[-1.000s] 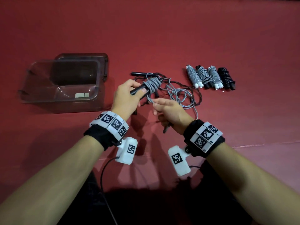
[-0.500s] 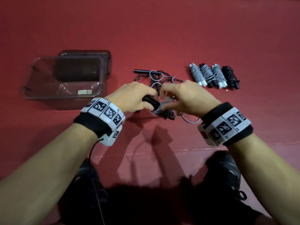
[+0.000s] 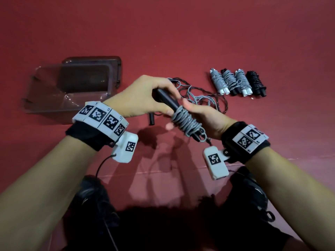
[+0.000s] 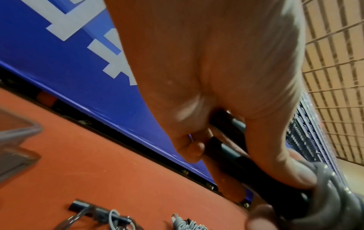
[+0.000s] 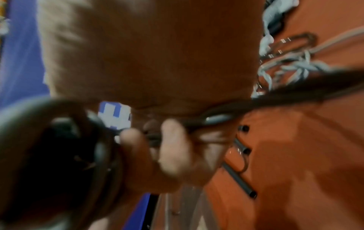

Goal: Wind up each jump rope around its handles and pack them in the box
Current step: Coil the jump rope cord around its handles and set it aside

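Note:
My left hand (image 3: 170, 102) grips the two black handles (image 3: 164, 96) of a grey jump rope, held above the red table and tilted down to the right. A coil of grey cord (image 3: 186, 122) is wrapped round the handles' lower half. My right hand (image 3: 177, 115) is curled under that coil and pinches the cord; in the blurred right wrist view its fingers (image 5: 173, 147) hold the strand. The rest of the grey cord (image 3: 204, 96) lies loose behind, tangled with a dark rope. The left wrist view shows the handles (image 4: 226, 149) in my grip and the coil (image 4: 334, 194).
A clear plastic box (image 3: 67, 105) stands open at the left, its lid (image 3: 116, 69) behind it. Several wound ropes (image 3: 237, 82) lie in a row at the back right. A loose black handle (image 3: 151, 118) of the dark rope lies under my hands.
The hands, palm-down and close together half a second ago, have turned. The handle bundle now points down to the right with the coil in plain view, and my right hand is beneath it.

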